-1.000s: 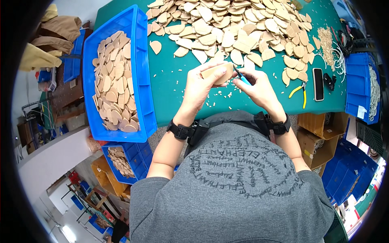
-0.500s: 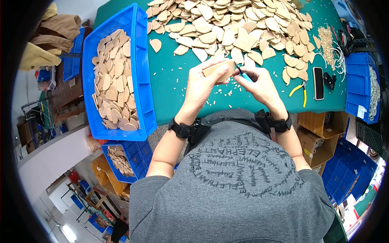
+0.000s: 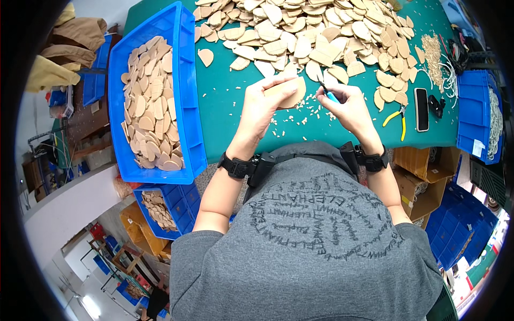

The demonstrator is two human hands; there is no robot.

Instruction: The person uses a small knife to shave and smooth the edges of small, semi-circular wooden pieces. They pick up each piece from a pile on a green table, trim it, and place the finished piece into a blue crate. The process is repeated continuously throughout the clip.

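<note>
My left hand (image 3: 257, 105) is closed on a tan half-round piece (image 3: 294, 94), thumb on top, its rounded edge turned to the right. Just to the right, my right hand (image 3: 347, 108) grips a small blue-handled tool (image 3: 332, 97) with a narrow dark tip pointing up and away from me. Fingers hide much of this tool, so its exact kind is unclear. A gap separates its tip from the piece. Small tan scraps (image 3: 305, 113) lie on the green table (image 3: 225, 128) below and between my hands.
A large heap of similar pieces (image 3: 300, 48) covers the table's far side. At left stands a blue crate (image 3: 188, 107) holding many more. Yellow-handled pliers (image 3: 402, 124), a phone (image 3: 421, 109) and a pile of shavings (image 3: 431, 56) lie at right, near another blue bin (image 3: 474, 107).
My hands have moved apart. The tool has come away from the piece, its tip now pointing more upward. The piece has turned in my left hand and shows more of its face.
</note>
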